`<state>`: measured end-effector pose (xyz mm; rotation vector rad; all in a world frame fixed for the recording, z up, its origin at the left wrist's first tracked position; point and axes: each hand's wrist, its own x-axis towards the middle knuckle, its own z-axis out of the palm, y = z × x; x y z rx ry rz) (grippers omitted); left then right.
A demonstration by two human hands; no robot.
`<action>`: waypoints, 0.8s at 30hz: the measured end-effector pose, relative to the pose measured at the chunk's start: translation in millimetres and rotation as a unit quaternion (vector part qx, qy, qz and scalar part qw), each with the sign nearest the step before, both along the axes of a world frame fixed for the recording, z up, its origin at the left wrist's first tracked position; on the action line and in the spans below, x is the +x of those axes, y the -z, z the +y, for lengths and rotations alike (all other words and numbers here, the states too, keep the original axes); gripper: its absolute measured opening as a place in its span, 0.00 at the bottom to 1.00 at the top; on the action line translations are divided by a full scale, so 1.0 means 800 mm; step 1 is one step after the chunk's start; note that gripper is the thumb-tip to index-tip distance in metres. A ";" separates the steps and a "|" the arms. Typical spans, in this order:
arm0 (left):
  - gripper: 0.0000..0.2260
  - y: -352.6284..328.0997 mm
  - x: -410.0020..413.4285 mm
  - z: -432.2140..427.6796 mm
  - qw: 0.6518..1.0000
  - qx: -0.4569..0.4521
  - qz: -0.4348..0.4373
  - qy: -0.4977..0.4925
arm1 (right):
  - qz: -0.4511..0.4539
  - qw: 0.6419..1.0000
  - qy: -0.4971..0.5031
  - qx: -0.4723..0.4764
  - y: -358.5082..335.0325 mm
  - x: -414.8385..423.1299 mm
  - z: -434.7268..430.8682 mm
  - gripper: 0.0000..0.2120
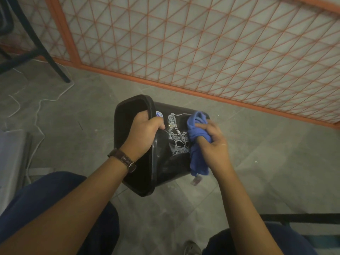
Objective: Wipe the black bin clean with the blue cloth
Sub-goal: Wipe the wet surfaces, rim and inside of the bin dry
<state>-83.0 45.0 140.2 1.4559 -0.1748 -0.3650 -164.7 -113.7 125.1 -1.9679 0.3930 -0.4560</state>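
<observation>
the black bin [161,159] is held tipped on its side above the grey tiled floor [276,162], its mouth toward the left and its base toward the orange mesh fence [202,43]. the left hand [143,133] grips its rim; the right hand [211,142] clutches the blue cloth [197,133] against the foam-streaked wall, with open floor to the right.

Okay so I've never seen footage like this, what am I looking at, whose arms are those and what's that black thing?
No machine here: one camera worn on a person's head looks down at their own arms. The left hand grips the rim of a black bin, tipped sideways above a grey floor. The right hand holds a bunched blue cloth against the bin's outer wall, beside white streaks. An orange mesh panel is behind.
</observation>
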 end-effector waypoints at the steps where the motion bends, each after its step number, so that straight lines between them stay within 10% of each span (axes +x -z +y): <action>1: 0.18 0.000 0.000 0.000 1.000 0.002 0.000 0.004 | 0.000 0.999 0.009 0.031 -0.002 -0.001 -0.001 0.15; 8: 0.16 0.002 -0.017 -0.004 0.996 0.020 -0.025 0.079 | -0.034 0.962 0.231 0.144 -0.010 -0.009 -0.028 0.14; 19: 0.11 0.004 -0.017 0.001 0.997 0.016 -0.043 0.061 | 0.004 0.994 -0.006 0.113 -0.021 -0.008 -0.012 0.19; 24: 0.08 -0.002 -0.021 0.002 0.994 0.041 -0.054 0.085 | 0.023 0.977 0.147 0.152 -0.026 -0.013 -0.032 0.17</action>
